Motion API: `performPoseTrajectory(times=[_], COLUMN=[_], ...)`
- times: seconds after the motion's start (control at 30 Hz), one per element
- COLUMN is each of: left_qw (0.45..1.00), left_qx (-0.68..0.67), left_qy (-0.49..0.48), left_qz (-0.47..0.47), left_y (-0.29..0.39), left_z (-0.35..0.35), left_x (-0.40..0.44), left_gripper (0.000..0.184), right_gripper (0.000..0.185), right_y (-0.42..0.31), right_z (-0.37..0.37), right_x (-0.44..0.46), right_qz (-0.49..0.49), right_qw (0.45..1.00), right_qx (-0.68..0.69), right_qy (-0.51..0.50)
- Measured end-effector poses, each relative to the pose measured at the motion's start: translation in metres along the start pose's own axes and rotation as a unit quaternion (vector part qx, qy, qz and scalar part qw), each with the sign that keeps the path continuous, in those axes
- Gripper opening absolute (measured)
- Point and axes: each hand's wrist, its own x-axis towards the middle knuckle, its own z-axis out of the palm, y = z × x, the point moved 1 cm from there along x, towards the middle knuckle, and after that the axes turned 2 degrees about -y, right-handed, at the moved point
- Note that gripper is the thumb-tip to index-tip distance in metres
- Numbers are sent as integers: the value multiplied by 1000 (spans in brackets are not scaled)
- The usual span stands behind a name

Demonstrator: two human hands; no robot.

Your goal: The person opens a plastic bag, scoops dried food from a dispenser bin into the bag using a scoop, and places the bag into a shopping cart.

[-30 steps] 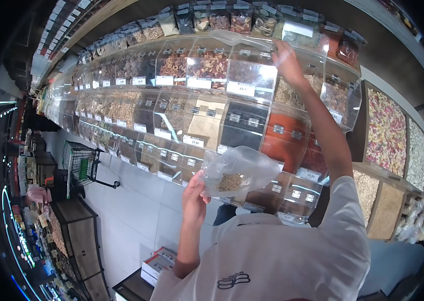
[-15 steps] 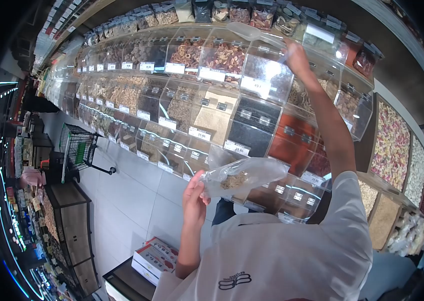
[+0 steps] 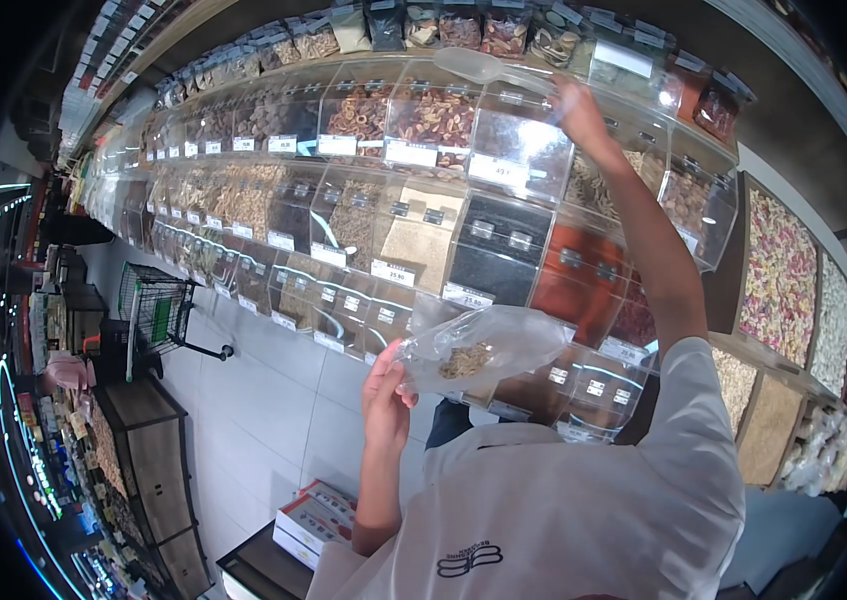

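My left hand pinches the edge of a clear plastic bag in front of my chest. A small heap of brown dried bits lies inside the bag. My right hand is raised to the top row of clear bins, its fingers closed round the handle of a translucent plastic scoop. The scoop's bowl points left, along the top of the bins, and looks to have nothing in it. Just below the scoop is a lidded bin with a price tag; glare hides part of its contents.
Tiered bins hold dried slices, a pale powder and a dark filling. Packed bags line the shelf above. Open trays of dried petals stand right. A shopping cart and a white box are left.
My right hand and the scoop have shifted slightly left in the picture. The bag stays in my left hand, and the whole view has turned a little.
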Motion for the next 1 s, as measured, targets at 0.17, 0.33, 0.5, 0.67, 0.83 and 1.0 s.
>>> performPoseTrajectory(times=[0.17, 0.33, 0.5, 0.67, 0.83, 1.0], left_qw=[1000, 1000, 1000, 1000, 1000, 1000], left_qx=[3, 0, -5, -5, -11, -12], left_qy=[8, 1, 2, 4, 6, 17], left_qz=[1, 1, 5, 4, 4, 3], left_y=[0, -1, -1, 0, 0, 0], left_z=[2, -5, -6, -6, -7, -12], left_x=[-1, -1, -2, -1, 0, 0], left_gripper=[41, 42, 42, 43, 44, 45], right_gripper=[34, 36, 37, 39, 38, 37], right_y=[-1, -8, -6, -4, 4, 18], right_z=[-1, -8, -4, -4, -4, -82], right_x=[0, -1, -1, 0, -5, -31], right_qz=[-2, 18, 22, 28, -20, 69], right_qw=[1000, 1000, 1000, 999, 997, 956], right_qx=[12, 19, 11, 5, 34, 22], right_qy=[7, -10, -18, -35, 65, 283])
